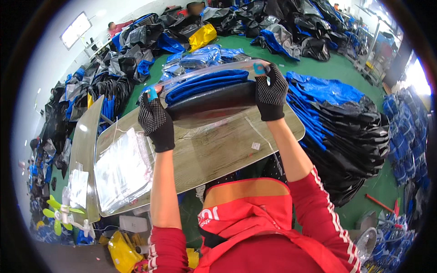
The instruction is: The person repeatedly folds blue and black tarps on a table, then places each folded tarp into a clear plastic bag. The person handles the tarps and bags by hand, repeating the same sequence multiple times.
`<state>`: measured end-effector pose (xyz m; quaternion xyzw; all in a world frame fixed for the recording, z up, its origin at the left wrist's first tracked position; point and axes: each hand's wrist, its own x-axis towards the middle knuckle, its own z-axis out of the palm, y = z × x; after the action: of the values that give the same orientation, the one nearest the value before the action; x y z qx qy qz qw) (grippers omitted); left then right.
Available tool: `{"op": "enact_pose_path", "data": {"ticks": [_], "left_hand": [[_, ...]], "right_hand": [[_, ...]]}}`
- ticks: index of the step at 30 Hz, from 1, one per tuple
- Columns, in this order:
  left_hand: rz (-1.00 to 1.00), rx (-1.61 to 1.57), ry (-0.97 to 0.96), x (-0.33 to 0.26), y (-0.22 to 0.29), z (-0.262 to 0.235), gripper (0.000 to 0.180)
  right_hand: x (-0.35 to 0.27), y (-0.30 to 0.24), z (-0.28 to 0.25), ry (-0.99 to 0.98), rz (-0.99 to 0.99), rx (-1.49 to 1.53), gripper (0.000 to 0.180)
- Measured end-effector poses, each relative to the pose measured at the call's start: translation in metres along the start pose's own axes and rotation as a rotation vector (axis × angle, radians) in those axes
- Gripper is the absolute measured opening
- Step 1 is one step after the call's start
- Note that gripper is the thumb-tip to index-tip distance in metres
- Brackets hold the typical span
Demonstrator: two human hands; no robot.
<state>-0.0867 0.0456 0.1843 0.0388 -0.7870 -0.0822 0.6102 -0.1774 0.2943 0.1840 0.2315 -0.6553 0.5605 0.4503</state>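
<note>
My left hand (pixel 156 125), in a black glove with white dots, grips the left upper corner of a clear plastic bag (pixel 195 120). My right hand (pixel 272 93), gloved the same way, pinches the right upper corner. Held over the table, the bag contains a folded sheet, with blue layers (pixel 209 86) and a glossy black part (pixel 214 101) showing. Light-blue patches show at both gripped corners. On the left part of the wood-grain table (pixel 205 152) lies a stack of flat clear bags (pixel 125 168).
Blue and black sheets (pixel 337 123) lie heaped on the green floor to the right. More bundles (pixel 200 61) lie beyond the table, and piles line the back and left. A small green fan (pixel 61 214) stands by the near left corner. A person (pixel 114 28) is far left.
</note>
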Motion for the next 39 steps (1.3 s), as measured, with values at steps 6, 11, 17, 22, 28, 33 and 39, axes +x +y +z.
{"op": "enact_pose_path", "data": {"ticks": [6,11,17,22,28,33,39], "left_hand": [[-0.311,-0.647,-0.108,0.027,0.002,-0.038,0.033],[-0.698,-0.588,-0.243,0.071,0.016,-0.107,0.031],[-0.935,-0.834,-0.740,-0.040,-0.037,-0.028,0.034],[-1.644,-1.306,-0.872,-0.176,-0.072,0.001,0.055],[-1.275,-0.839,-1.066,-0.194,-0.065,-0.028,0.034],[-0.959,-0.433,-0.847,-0.199,-0.046,-0.014,0.024],[-1.166,-0.655,-0.816,-0.212,-0.070,0.005,0.024]], "right_hand": [[0.018,-0.042,-0.013,-0.093,0.030,0.287,0.012],[0.047,-0.100,-0.065,-0.360,0.083,0.487,0.019],[-0.026,0.008,-0.034,-0.885,-0.448,-0.663,0.018],[-0.158,0.100,-0.014,-0.672,1.285,0.305,0.028],[-0.165,0.098,-0.060,-0.984,1.187,0.850,0.042],[-0.186,0.076,-0.021,-0.533,0.841,0.171,0.017],[-0.180,0.117,-0.015,-0.611,1.155,0.363,0.027]]}}
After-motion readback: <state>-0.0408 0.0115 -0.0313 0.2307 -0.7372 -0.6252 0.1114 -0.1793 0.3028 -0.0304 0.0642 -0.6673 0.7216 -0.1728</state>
